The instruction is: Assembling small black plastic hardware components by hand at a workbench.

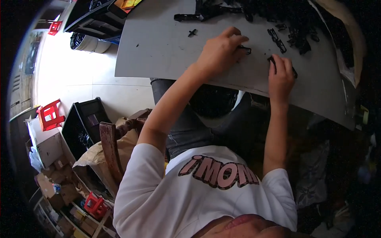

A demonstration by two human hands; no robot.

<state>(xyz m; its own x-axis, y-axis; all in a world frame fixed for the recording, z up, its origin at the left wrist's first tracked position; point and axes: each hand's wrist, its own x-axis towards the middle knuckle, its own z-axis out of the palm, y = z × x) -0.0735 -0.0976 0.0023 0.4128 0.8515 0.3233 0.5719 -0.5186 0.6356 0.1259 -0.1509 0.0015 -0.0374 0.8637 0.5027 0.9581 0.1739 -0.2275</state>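
Left hand (220, 49) pinches a small black clip (245, 49); right hand (281, 75), fingers curled, presses another black part (272, 60) at its 12 o'clock. Either piece could skid off the sloping grey desk (166, 47).

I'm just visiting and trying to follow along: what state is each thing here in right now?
Left hand: fingers curled down onto a small black plastic part on the board.
Right hand: fingers pressed over another black part.
Grey board: lying flat, resting over the person's lap.
Pile of black parts: heaped loose at the far edge.
Black crate: on the floor, open.
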